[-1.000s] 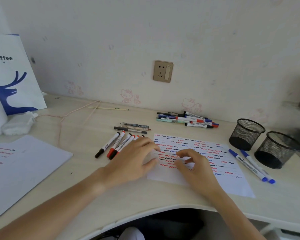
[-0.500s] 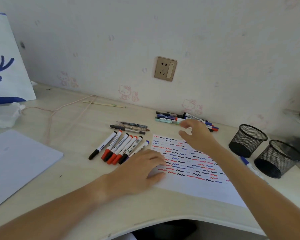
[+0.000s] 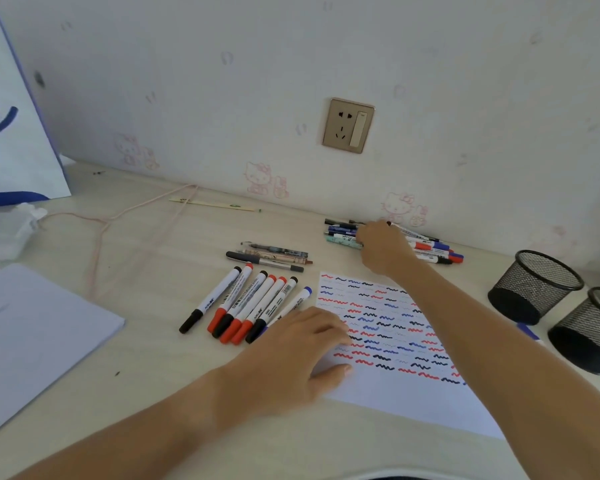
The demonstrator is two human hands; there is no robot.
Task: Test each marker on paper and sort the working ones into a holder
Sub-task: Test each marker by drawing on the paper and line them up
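The left hand (image 3: 300,351) lies flat, grip relaxed, on the near-left corner of the test paper (image 3: 406,389). The right hand (image 3: 381,247) reaches onto the marker pile (image 3: 430,249) at the desk's (image 3: 146,368) far edge; whether its grip holds one I cannot tell. 2 mesh holders (image 3: 534,285) stand at the right edge.

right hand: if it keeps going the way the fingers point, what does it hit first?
The right hand points toward the back wall and is already at the pile of markers lying along it. Those markers come first; whether the fingers already touch one is hidden by the hand. Behind the pile is the wall.
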